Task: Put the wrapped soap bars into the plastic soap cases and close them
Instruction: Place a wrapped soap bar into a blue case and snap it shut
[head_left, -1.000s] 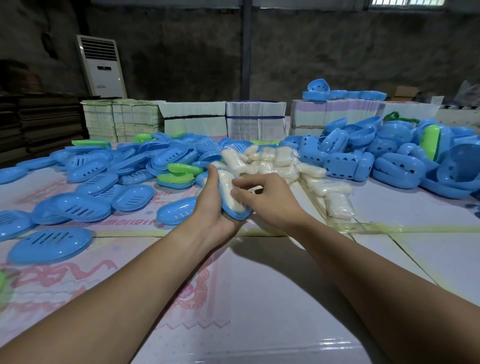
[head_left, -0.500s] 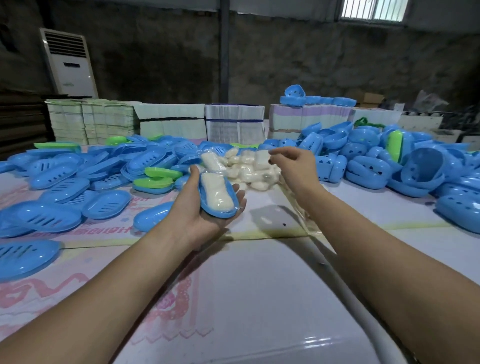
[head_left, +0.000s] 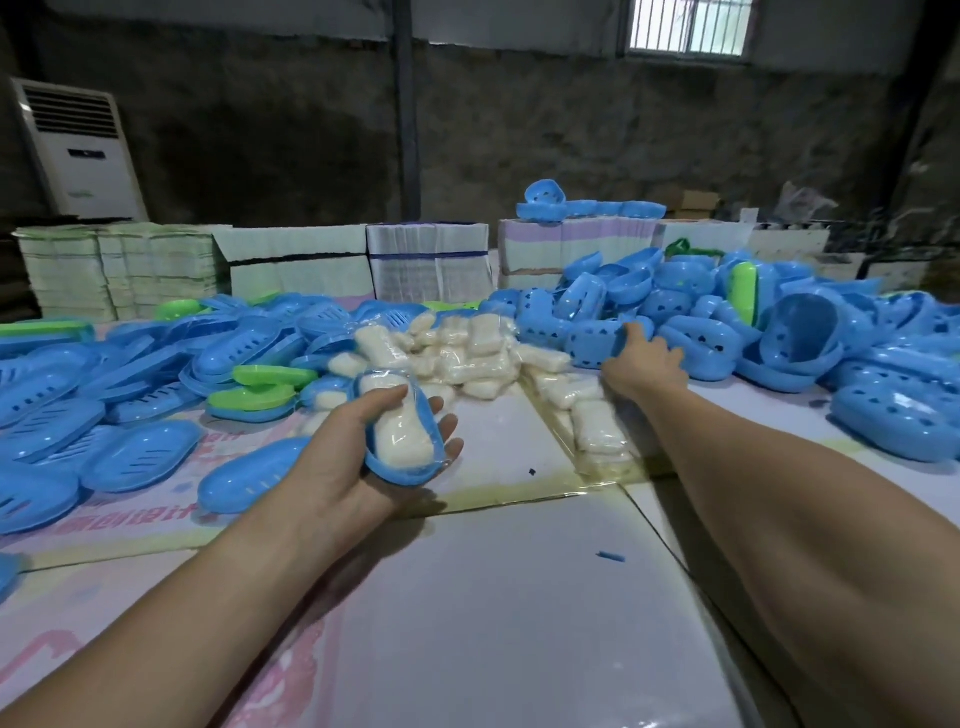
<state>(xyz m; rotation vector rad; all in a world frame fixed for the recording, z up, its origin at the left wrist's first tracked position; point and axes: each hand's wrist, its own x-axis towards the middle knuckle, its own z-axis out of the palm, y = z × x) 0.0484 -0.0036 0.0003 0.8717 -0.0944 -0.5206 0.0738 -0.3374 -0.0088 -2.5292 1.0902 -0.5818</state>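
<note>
The wrapped soap bar (head_left: 402, 431) lies in a shallow blue case half (head_left: 410, 467) that rests on the left hand (head_left: 343, 457). The thumb presses on top of the bar and the other fingers (head_left: 448, 427) curl under the far rim, so the hand is closed around case and soap together. The bar looks light and firm, but its clear film is probably slippery, so it is safer to hold the plastic rim than the wrap. The case is thin, stiff plastic and seems light; a grip at its two long edges should keep it level.

The right hand (head_left: 641, 358) reaches to the pile of deep blue case halves (head_left: 597, 338) on the surface (head_left: 493, 597). Its fingers touch one of them, slightly spread; whether they already grip it I cannot tell, because the hand hides them.
</note>
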